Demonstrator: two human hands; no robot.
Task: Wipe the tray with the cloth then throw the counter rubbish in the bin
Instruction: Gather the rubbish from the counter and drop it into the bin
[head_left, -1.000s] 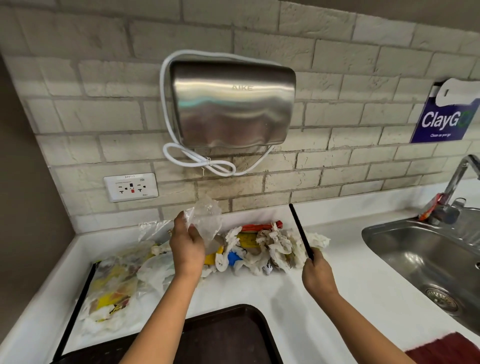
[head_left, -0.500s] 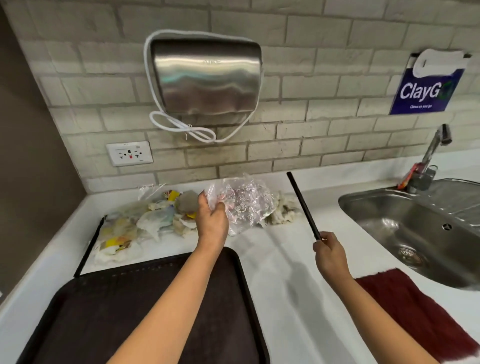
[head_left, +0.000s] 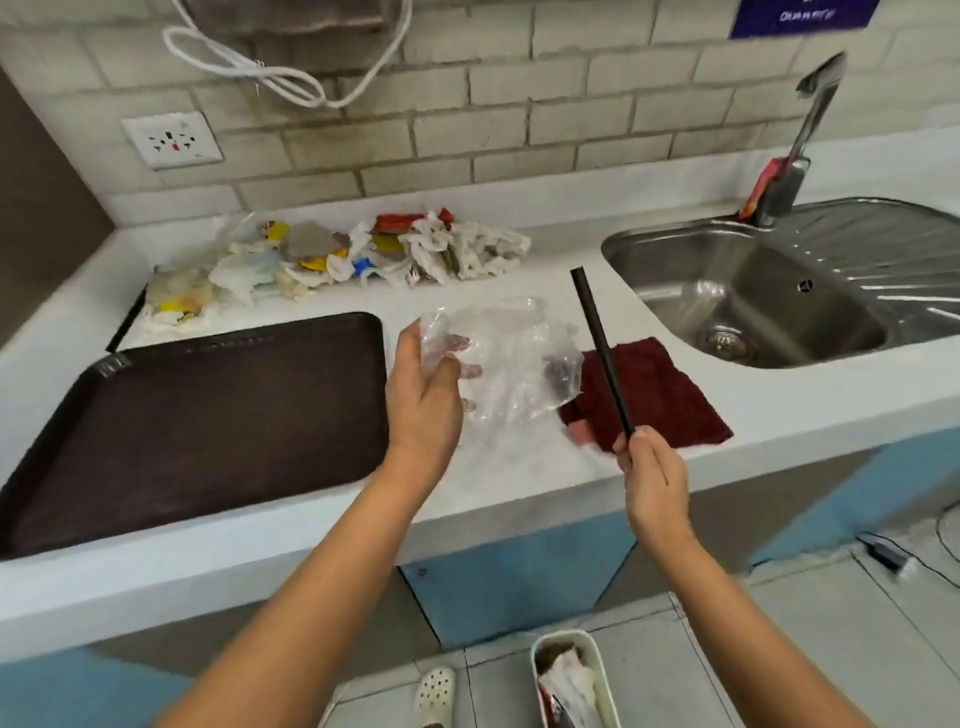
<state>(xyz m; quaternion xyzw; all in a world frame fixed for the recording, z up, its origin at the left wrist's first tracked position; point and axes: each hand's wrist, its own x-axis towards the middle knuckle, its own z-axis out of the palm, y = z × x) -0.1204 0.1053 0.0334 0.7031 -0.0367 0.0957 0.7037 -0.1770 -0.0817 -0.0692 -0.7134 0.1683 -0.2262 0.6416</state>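
Note:
My left hand (head_left: 423, 400) grips a crumpled clear plastic bag (head_left: 511, 358) above the white counter's front part. My right hand (head_left: 652, 470) pinches the lower end of a black straw (head_left: 602, 348), which points up over the dark red cloth (head_left: 654, 395) lying beside the sink. A dark brown tray (head_left: 197, 415) lies flat on the counter to the left. A heap of rubbish (head_left: 363, 254), tissues and wrappers, lies along the back wall. A white bin (head_left: 574, 680) with rubbish in it stands on the floor below.
A steel sink (head_left: 753, 306) with a tap (head_left: 800, 150) sits at the right. A wall socket (head_left: 171, 140) and a hanging white cable (head_left: 291, 78) are above the counter. A white shoe (head_left: 436, 696) shows on the tiled floor beside the bin.
Both hands drew back from the rubbish heap toward the counter's front edge, carrying the plastic bag and the straw. The view tilted down, and the floor bin came into sight.

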